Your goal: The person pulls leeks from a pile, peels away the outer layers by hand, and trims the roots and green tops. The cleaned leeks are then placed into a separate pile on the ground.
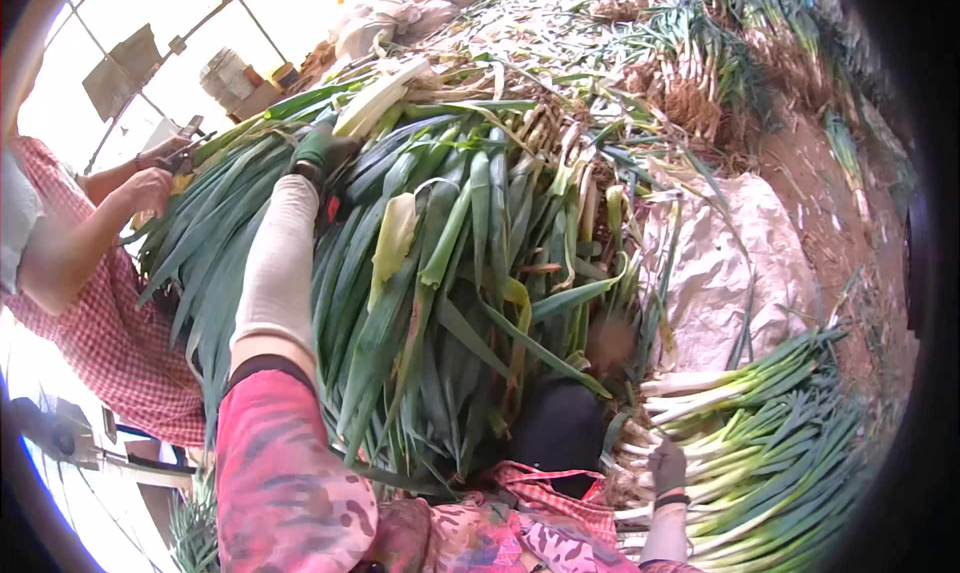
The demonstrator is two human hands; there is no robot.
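A large heap of long leeks (400, 263) with broad green leaves lies before me. My left hand (318, 153), in a dark green glove, reaches to its far side and closes at the end of a thick pale leek (382, 97); its fingertips are partly hidden. Low on the right, my right hand (668, 467), in a greyish glove, rests at the white stalks of a row of trimmed leeks (745, 453). The fingers of that hand are not clear.
At the left a co-worker in a red checked apron (110, 313) holds something small in their hands (150, 185). A pale crumpled sack (735, 273) lies right of the heap. Rooted leek bundles (690, 68) stand far right, and dry leaf scraps (530, 38) cover the back.
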